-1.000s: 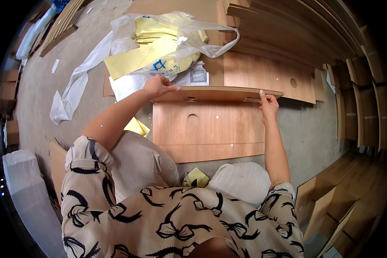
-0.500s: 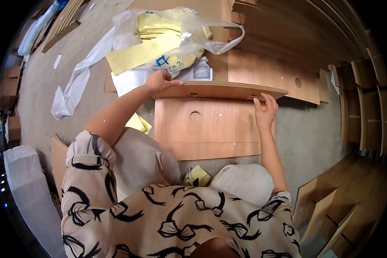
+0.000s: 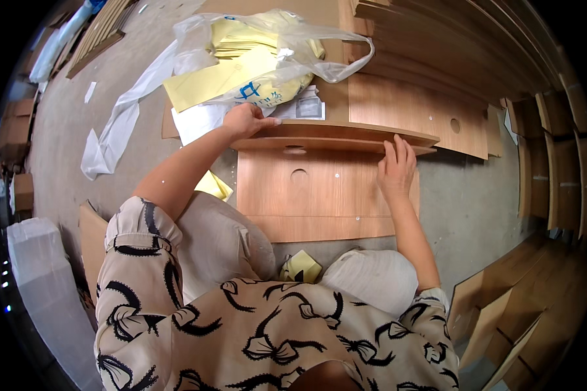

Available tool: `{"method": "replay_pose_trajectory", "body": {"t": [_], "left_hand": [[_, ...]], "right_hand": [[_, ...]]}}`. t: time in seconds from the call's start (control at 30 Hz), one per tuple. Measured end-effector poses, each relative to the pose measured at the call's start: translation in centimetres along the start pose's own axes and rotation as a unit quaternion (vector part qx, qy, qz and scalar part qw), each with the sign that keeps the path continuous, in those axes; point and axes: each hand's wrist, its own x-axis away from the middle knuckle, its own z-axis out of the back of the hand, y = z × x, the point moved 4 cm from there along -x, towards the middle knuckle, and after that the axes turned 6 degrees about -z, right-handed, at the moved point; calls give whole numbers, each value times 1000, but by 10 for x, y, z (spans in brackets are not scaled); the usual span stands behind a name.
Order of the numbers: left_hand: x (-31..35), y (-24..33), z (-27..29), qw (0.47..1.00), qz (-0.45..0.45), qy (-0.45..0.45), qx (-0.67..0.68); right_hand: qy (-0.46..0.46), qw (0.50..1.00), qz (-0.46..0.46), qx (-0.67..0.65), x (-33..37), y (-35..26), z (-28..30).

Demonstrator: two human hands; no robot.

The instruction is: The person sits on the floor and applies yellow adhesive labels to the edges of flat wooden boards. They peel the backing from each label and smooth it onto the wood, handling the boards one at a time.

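Across the far edge of a flat wood-grain panel (image 3: 287, 199) with a round hole, two long boards stand on edge. The rear board (image 3: 346, 128) and the front board (image 3: 332, 144) have a narrow gap between them, and the front one leans toward me. My left hand (image 3: 246, 122) is closed on the left end of the rear board, its thumb along the top edge. At the other end, my right hand (image 3: 398, 171) has its fingers over the front board's upper edge; its thumb is mostly hidden.
Beyond the boards lies a clear plastic bag (image 3: 274, 78) of yellow sheets on white papers. Another holed panel (image 3: 424, 111) lies at the far right. Stacked boards (image 3: 554, 156) line the right side; a yellow packet (image 3: 301, 266) sits between my knees.
The front board has come apart from the rear one and tipped toward me, opening a gap. My right hand has shifted slightly left; my left hand stays at its end.
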Motion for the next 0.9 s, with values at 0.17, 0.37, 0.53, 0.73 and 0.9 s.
{"method": "replay_pose_trajectory", "body": {"t": [0.17,0.37,0.53,0.73,0.9], "left_hand": [[15,21,0,963,-92,26,-254],[35,77,56,933,-263,240,-49],[-29,-20,128,928,-79,361,-51],[-16,-23,133,943,54,84,-317],[-13,-54,138,981,3,153,-117]], "right_hand": [[-73,997,15,-18,47,7,3],[-306,949,55,-62,86,3,3],[-470,881,-2,-61,93,-2,-10],[-395,905,-80,-135,75,19,-2],[-378,907,-70,-170,56,16,5]]}}
